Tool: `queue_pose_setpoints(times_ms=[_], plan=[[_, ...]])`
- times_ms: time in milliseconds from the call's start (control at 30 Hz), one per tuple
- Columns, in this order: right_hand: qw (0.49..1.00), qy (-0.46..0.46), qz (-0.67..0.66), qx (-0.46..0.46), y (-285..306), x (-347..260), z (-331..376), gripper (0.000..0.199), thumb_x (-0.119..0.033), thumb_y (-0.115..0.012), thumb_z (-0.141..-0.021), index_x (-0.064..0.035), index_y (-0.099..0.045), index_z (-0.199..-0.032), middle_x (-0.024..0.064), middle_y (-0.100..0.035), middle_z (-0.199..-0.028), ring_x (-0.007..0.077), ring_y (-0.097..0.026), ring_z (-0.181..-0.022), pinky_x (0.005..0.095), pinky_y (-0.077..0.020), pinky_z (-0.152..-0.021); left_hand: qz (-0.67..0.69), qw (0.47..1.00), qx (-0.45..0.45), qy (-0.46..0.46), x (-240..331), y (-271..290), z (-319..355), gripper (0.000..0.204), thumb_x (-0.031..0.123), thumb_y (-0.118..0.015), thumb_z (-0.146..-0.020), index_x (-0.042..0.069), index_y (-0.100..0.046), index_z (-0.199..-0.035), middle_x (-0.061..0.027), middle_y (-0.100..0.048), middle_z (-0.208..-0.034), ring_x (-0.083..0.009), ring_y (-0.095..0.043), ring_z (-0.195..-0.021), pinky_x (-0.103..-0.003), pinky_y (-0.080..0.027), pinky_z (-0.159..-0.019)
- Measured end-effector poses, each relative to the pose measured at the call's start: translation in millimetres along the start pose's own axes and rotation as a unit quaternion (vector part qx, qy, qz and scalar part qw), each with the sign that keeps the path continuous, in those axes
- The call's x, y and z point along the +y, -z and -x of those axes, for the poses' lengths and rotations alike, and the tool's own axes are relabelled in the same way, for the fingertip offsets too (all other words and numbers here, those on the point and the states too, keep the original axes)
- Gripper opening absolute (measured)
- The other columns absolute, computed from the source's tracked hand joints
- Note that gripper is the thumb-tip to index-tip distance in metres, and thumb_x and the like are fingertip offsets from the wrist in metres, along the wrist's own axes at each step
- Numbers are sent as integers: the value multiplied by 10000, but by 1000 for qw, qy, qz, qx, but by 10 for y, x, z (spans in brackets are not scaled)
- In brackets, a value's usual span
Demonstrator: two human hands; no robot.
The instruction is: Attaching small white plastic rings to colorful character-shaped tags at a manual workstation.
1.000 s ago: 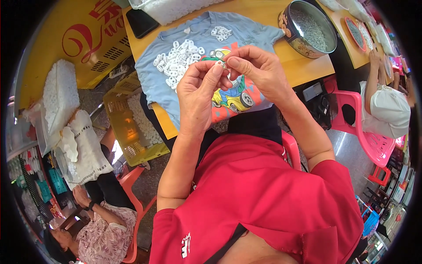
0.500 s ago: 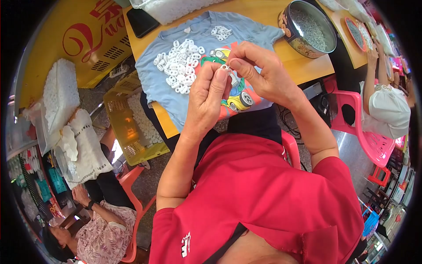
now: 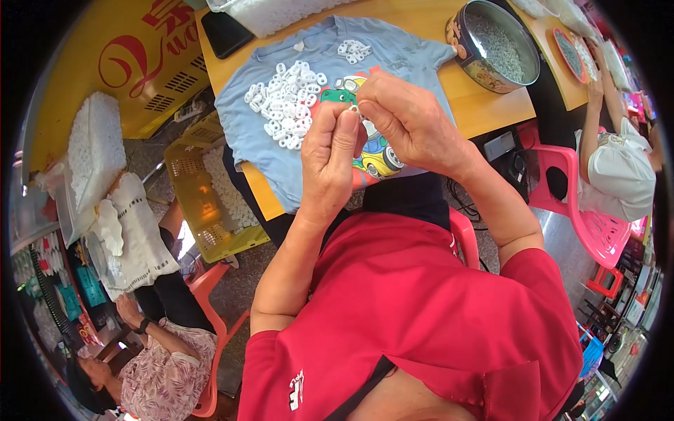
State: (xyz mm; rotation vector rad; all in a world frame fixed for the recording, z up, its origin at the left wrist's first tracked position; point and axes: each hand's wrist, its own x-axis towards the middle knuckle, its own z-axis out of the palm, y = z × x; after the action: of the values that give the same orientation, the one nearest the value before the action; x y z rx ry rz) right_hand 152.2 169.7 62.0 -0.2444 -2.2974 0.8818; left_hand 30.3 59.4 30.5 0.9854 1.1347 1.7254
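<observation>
My left hand (image 3: 328,154) is closed, thumb and forefinger pinching a small white plastic piece (image 3: 354,109). Against that piece my right hand (image 3: 414,123) is closed too, its fingertips curled together; whatever they grip is hidden. Both hands are raised over a light blue T-shirt (image 3: 407,52) with a printed cartoon car, spread on the table. A large pile of white oval pieces with holes (image 3: 284,105) lies on the shirt, left of my hands. Farther back on it is a smaller cluster of white pieces (image 3: 354,51).
A round tin (image 3: 460,56) of small metal parts stands on the yellow table (image 3: 491,112) at right. A black phone (image 3: 225,34) and a white-filled box (image 3: 260,17) are at the back. Left below sits a yellow crate (image 3: 186,189). Other people sit on both sides.
My right hand has turned slightly, its fingers curling more over the white piece. Both hands have shifted a little left and stay together.
</observation>
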Motion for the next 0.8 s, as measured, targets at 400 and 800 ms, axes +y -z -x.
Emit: queue_pose_setpoints(times_ms=[400,800], plan=[[991,-109,-79,1,-80,154,87,137,-106,-527,-990,19,-552,-940,92,-560,-782,206,-583,-680,319,-467,-618,-15,1000,-2,24,-163,53,-105,192,185,-461,-1041,41,-525,-931,32,-458,-705,-48,-398,-622,-212,-352,-561],[994,-22,-20,-102,206,73,52,128,-126,-583,-940,0,-556,-929,147,-547,-827,334,-549,-768,385,-445,-658,110,990,-62,65,-53,63,-10,192,192,-456,-1042,42,-512,-934,20,-456,-713,-65,-407,-618,-228,-356,-569]])
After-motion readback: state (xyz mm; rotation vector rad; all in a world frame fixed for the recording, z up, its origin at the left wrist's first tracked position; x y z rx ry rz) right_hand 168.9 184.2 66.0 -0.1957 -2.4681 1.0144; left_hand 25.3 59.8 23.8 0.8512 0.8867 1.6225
